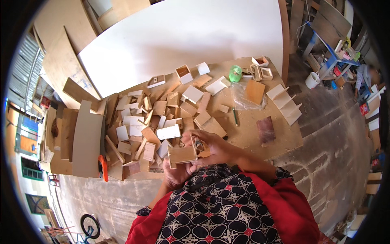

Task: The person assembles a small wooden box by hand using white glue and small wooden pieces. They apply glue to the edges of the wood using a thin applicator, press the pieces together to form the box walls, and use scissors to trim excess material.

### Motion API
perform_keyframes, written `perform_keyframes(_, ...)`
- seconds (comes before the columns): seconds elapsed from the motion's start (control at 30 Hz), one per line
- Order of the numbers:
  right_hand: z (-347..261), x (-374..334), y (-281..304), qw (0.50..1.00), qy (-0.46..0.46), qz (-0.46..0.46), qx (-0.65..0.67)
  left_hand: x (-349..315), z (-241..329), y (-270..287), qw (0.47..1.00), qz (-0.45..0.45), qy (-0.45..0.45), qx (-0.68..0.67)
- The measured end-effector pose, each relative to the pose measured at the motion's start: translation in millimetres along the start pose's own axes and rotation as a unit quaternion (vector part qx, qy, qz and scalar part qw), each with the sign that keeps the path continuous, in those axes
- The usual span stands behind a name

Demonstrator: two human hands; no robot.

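Observation:
Close to my body, at the table's near edge, I hold a small wooden box-like piece (182, 155) made of thin boards. Beneath its near side, my left hand (175, 175) is closed around it. My right hand (213, 147) curls over its right end, with fingers bent around the upright board there. A small greyish, shiny thing (198, 145) shows between the right fingers and the wood; its kind is too small to tell. Just beyond my hands lies a white-faced block (168, 131) at the edge of a heap of wood offcuts (134, 124).
A green plastic container (235, 73), a pencil-like green stick (235, 116), a clear plastic bag (239, 99) and a slatted wooden piece (284, 103) lie to the right. An orange-handled saw (103, 167) sits at the left edge. A person (363, 77) is far right.

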State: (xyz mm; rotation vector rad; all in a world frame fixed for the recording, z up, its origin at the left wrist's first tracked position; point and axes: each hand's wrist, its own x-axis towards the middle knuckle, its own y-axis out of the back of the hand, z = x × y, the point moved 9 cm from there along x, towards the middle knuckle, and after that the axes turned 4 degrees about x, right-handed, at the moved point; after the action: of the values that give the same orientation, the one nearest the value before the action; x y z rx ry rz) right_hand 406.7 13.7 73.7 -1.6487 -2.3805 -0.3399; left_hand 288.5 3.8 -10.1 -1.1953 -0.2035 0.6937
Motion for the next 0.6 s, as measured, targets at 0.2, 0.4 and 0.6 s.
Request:
perform_keyframes(0.2, -3.1, -25.0, 17.0, 0.977, -0.008, 0.103, -0.185, 19.1, -14.8, 10.8, 0.974, 0.088, 0.054, 0.203)
perform_keyframes(0.4, 4.2, -40.3, 30.4, 0.948, -0.043, 0.134, -0.285, 38.5, -23.1, 6.7, 0.964, 0.025, 0.099, 0.246)
perform_keyframes(0.6, 6.3, -55.9, 58.6, 0.946, -0.121, 0.208, -0.217, 57.8, -27.0, 10.6, 0.972, 0.076, 0.103, 0.195)
